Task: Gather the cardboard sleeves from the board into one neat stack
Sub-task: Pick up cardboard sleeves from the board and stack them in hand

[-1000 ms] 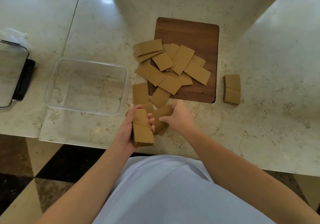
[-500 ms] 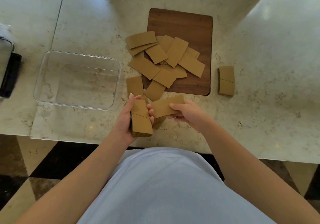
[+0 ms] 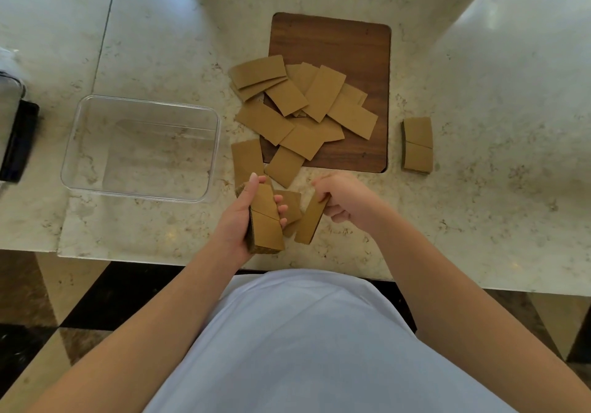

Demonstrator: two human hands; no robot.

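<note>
Cardboard: left hand grips stack | right hand pinches one sleeve | one board

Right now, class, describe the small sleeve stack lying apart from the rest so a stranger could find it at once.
Start at the dark wooden board in the middle of the marble counter. Look just past its right edge: the small stack lies there alone on bare stone. Unlike the loose sleeves fanned over the board's left side, it is squared up and touches nothing.
</note>
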